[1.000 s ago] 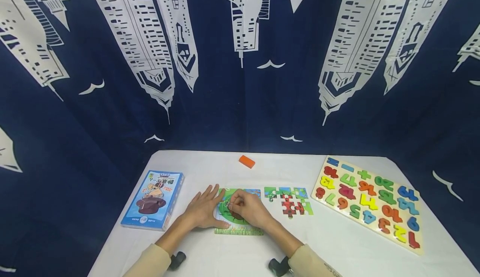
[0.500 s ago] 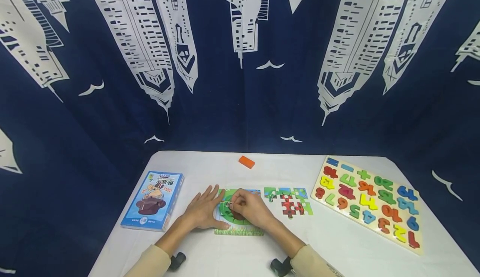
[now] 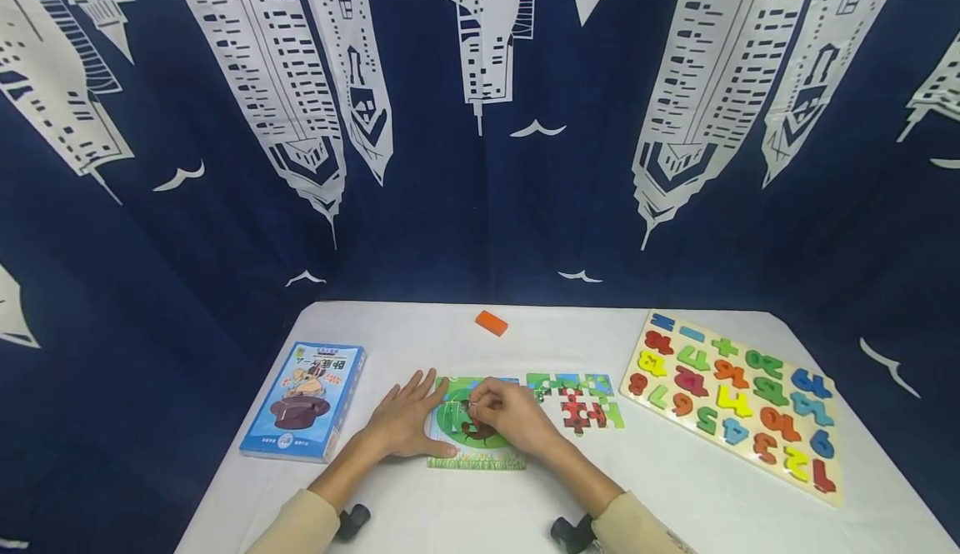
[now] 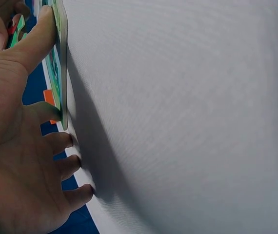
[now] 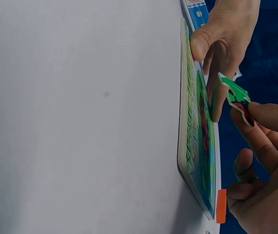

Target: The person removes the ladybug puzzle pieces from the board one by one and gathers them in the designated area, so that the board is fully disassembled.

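Note:
A jigsaw puzzle board (image 3: 480, 461) with grass along its near edge and a green round picture lies flat on the table. My left hand (image 3: 405, 416) rests at its left edge, fingers spread, with the thumb and index finger touching the board. Above the board, my right hand (image 3: 513, 412) pinches a puzzle piece (image 5: 237, 97) between thumb and fingers. That piece is green with red and black parts, and is held tilted, clear of the board in the right wrist view. Several other puzzle pieces (image 3: 576, 414), green, blue and red, lie to the right of the board.
A blue box (image 3: 303, 404) with a cartoon pot lies on the left. An orange block (image 3: 491, 323) sits beyond the board. A wooden number board (image 3: 720, 421) takes up the right side. White cloth (image 3: 420, 512) covers the table; a dark patterned curtain (image 3: 487, 221) hangs behind.
My right hand has shifted a little to the right with the puzzle piece, uncovering more of the round picture. The left hand stays in place on the board.

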### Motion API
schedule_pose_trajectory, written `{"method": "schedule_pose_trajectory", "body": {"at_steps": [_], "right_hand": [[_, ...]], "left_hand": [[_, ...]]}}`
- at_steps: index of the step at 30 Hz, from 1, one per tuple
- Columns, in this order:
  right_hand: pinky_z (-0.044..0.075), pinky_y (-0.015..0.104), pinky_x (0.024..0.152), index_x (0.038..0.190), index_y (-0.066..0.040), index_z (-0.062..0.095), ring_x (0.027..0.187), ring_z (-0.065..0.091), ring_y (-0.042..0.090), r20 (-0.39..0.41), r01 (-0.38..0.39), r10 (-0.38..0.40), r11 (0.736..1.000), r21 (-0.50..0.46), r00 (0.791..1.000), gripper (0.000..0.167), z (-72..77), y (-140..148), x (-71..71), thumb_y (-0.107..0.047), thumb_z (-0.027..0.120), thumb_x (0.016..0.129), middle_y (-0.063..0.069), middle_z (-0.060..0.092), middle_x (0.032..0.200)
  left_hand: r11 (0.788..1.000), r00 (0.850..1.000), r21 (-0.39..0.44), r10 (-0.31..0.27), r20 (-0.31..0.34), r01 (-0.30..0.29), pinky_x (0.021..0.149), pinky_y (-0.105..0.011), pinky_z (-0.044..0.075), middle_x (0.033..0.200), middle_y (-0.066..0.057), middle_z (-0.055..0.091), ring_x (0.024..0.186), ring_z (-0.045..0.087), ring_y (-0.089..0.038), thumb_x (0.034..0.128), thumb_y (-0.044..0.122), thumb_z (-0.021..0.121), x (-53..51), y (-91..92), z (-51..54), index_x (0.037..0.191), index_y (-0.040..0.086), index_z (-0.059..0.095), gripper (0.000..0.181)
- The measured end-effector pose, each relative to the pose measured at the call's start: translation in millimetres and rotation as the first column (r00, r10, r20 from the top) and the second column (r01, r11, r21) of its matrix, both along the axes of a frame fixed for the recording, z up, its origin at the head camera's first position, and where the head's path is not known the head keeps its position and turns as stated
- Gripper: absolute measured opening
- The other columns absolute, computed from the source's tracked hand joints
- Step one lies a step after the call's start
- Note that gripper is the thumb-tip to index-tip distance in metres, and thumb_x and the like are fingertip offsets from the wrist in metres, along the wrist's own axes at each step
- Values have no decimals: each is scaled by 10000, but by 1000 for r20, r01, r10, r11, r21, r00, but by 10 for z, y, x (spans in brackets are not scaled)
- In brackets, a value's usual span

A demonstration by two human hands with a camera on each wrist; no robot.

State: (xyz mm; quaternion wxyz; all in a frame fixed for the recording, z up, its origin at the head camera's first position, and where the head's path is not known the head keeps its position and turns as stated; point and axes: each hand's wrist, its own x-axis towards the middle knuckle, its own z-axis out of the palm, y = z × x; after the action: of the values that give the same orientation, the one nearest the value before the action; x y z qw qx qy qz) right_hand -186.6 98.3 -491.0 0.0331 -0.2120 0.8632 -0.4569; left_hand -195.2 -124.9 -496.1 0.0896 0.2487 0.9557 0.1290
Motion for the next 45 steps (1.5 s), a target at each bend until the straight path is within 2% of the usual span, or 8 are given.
{"method": "schedule_pose_trajectory", "body": {"at_steps": [11, 22, 31, 38, 45], "right_hand": [[483, 263, 653, 923, -186, 640, 691, 620, 41, 22, 44, -44, 999, 7, 999, 77, 28, 157, -2, -231, 658, 862, -112, 664, 725], [468, 281, 705, 919, -199, 636, 711, 617, 38, 33, 100, -101, 995, 12, 994, 71, -35, 389, -19, -232, 660, 861, -110, 655, 720], [465, 289, 679, 917, -190, 639, 707, 612, 71, 56, 133, -134, 991, 25, 989, 96, -58, 558, -73, -247, 674, 848, -93, 664, 721], [459, 282, 644, 887, -219, 630, 687, 602, 70, 59, 155, -159, 985, 78, 985, 77, -70, 683, -69, -262, 676, 844, -101, 654, 701], [459, 280, 633, 893, -186, 638, 654, 595, 90, 55, 172, -178, 981, 88, 983, 75, -75, 789, -57, -211, 683, 839, -85, 649, 696]], "left_hand": [[1000, 1000, 11, 5, 5, -5, 1063, -577, 123, 1519, -147, 148, 1385, 84, -345, 605, 783, 589, -11, -3, -19, 1466, 125, 261, 1132], [999, 1000, 35, 13, 18, -13, 1064, -576, 119, 1518, -148, 147, 1383, 88, -349, 603, 761, 617, 12, -3, 4, 1465, 118, 259, 1134], [999, 1000, 32, 8, 15, -8, 1066, -572, 113, 1522, -144, 133, 1385, 80, -345, 600, 758, 623, 4, -7, -5, 1469, 120, 244, 1143], [999, 1000, 32, 14, 28, -14, 1066, -575, 111, 1520, -147, 140, 1384, 85, -348, 606, 748, 631, 15, -11, 2, 1466, 115, 254, 1133], [1000, 1000, 25, 10, 30, -11, 1067, -572, 111, 1522, -144, 134, 1385, 80, -344, 612, 753, 620, 12, -6, 6, 1470, 121, 244, 1130]]}}
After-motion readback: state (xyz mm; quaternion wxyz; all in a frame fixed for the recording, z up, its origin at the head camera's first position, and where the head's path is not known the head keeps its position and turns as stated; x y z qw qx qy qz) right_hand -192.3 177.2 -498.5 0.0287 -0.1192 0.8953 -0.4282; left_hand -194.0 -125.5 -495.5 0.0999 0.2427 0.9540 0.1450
